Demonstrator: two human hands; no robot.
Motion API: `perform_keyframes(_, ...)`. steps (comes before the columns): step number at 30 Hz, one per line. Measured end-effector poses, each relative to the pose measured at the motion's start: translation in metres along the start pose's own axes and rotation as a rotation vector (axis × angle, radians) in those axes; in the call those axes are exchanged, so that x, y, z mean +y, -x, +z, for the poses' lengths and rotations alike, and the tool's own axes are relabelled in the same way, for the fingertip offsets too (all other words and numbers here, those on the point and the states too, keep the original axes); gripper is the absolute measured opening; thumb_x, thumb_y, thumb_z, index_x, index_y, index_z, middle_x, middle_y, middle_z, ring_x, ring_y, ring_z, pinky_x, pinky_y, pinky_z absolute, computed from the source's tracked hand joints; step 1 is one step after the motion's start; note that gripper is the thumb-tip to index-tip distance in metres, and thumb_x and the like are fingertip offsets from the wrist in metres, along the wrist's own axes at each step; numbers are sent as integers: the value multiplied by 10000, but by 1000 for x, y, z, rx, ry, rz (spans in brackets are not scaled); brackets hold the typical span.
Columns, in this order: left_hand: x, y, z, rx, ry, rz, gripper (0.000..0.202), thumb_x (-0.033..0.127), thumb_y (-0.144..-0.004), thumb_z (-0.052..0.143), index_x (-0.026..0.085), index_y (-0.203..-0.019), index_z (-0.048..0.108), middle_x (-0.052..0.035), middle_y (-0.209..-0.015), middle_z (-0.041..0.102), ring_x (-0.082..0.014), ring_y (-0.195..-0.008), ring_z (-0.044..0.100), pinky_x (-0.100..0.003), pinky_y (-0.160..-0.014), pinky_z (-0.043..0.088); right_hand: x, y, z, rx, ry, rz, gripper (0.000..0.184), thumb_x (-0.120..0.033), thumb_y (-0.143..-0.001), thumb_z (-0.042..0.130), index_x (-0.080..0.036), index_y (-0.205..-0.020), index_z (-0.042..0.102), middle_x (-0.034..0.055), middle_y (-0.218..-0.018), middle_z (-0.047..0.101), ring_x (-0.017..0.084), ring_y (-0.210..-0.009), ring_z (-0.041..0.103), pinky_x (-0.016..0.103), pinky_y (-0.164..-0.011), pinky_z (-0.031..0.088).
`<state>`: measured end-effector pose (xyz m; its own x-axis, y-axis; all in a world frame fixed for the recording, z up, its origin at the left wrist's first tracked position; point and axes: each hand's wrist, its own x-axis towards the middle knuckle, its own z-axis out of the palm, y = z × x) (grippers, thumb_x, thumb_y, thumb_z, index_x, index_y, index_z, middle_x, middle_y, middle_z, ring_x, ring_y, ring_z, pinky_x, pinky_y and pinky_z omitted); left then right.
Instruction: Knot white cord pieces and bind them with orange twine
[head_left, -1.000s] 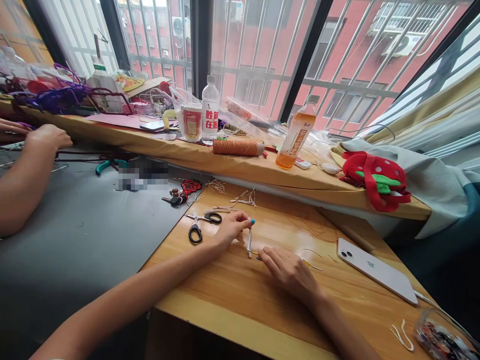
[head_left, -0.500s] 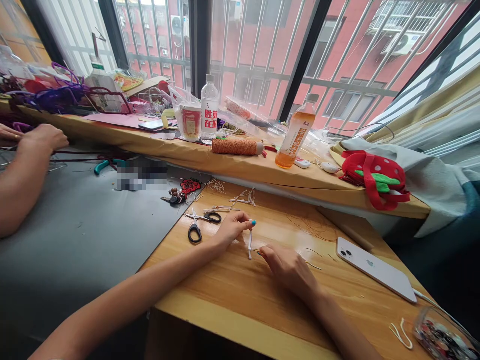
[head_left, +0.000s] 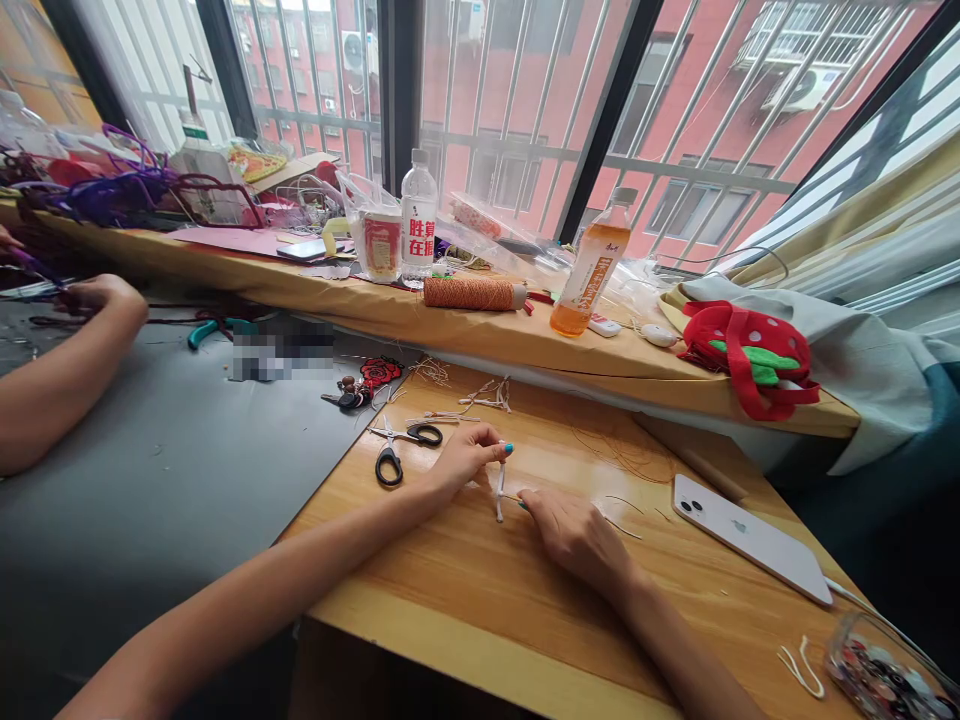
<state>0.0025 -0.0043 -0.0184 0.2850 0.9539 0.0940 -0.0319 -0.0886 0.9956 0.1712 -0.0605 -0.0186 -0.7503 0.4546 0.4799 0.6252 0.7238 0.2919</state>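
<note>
My left hand [head_left: 463, 460] pinches the top end of a short white cord piece [head_left: 500, 488] that hangs down to the wooden table [head_left: 480, 590]. My right hand [head_left: 576, 538] rests on the table just right of the cord, its fingers closed on a thin orange thread [head_left: 512, 498] that runs to the cord's lower part. Black-handled scissors [head_left: 397, 448] lie left of my left hand. More white cord pieces [head_left: 487, 396] lie behind it.
A white phone [head_left: 750, 540] lies at the right, a jar of buttons [head_left: 885, 680] at the lower right corner. The sill holds an orange thread spool [head_left: 472, 294], two bottles [head_left: 592, 268] and a strawberry bag [head_left: 750, 358]. Another person's arm [head_left: 52, 370] rests on the grey table [head_left: 165, 480] at the left.
My right hand has crept slightly up toward the cord. The other person's hand at the left has moved down and nearer.
</note>
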Motion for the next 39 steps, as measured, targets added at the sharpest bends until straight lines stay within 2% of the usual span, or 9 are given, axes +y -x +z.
perform_keyframes(6, 0, 0, 0, 6, 2, -22, 335, 467, -600, 568, 141, -570, 498, 30, -551, 474, -93, -553, 408, -213, -554, 304, -2, -2, 5, -36, -13, 47, 212, -221, -862, 306, -127, -849, 496, 26, -604, 570, 105, -517, 542, 201, -454, 382)
perform_keyframes(9, 0, 0, 0, 6, 2, -20, 315, 446, -603, 570, 140, -573, 499, 29, -560, 481, -92, -556, 406, -212, -556, 303, -2, -1, 7, -39, -13, 72, 190, -180, -856, 308, -118, -902, 481, 3, -566, 553, 94, -463, 513, 198, -420, 358)
perform_keyframes(13, 1, 0, 0, 5, 10, -10, 306, 432, -600, 575, 140, -561, 491, 31, -555, 463, -92, -561, 398, -213, -558, 298, -2, -1, 4, -2, 41, 13, 217, -90, -834, 294, -127, -872, 504, 28, -633, 586, 103, -543, 538, 213, -514, 391)
perform_keyframes(18, 4, 1, 1, 14, -10, -11, 303, 427, -594, 581, 144, -547, 484, 34, -548, 454, -93, -560, 398, -215, -565, 301, -1, -5, -1, 15, 136, -33, 241, -67, -823, 306, -128, -918, 519, 62, -757, 602, 131, -662, 547, 256, -611, 386)
perform_keyframes(23, 6, 3, 1, -3, -22, 10, 237, 363, -603, 581, 149, -549, 498, 26, -562, 476, -105, -594, 419, -219, -602, 315, 0, -7, -1, 34, 98, 7, 247, -74, -826, 291, -134, -914, 515, 64, -748, 598, 133, -642, 536, 259, -601, 387)
perform_keyframes(28, 7, 4, 2, -23, -33, 12, 153, 285, -619, 553, 148, -565, 510, 25, -567, 475, -107, -601, 419, -218, -604, 314, 3, -4, 4, 53, 24, 31, 200, -123, -837, 321, -125, -992, 448, 70, -775, 609, 125, -653, 558, 229, -567, 412)
perform_keyframes(32, 7, 4, 1, -34, -60, 25, 151, 278, -629, 544, 145, -567, 507, 21, -576, 482, -108, -600, 421, -218, -599, 315, 5, -1, 9, 50, -26, 26, 122, -127, -832, 338, -142, -893, 442, 54, -737, 605, 113, -594, 552, 214, -505, 413)
perform_keyframes(39, 1, 1, 0, -18, -45, 14, 158, 289, -623, 556, 145, -571, 515, 21, -576, 490, -110, -606, 434, -217, -597, 322, 6, -5, 6, 6, -55, -6, 193, -120, -842, 293, -120, -906, 475, 48, -662, 593, 120, -593, 554, 221, -523, 428)
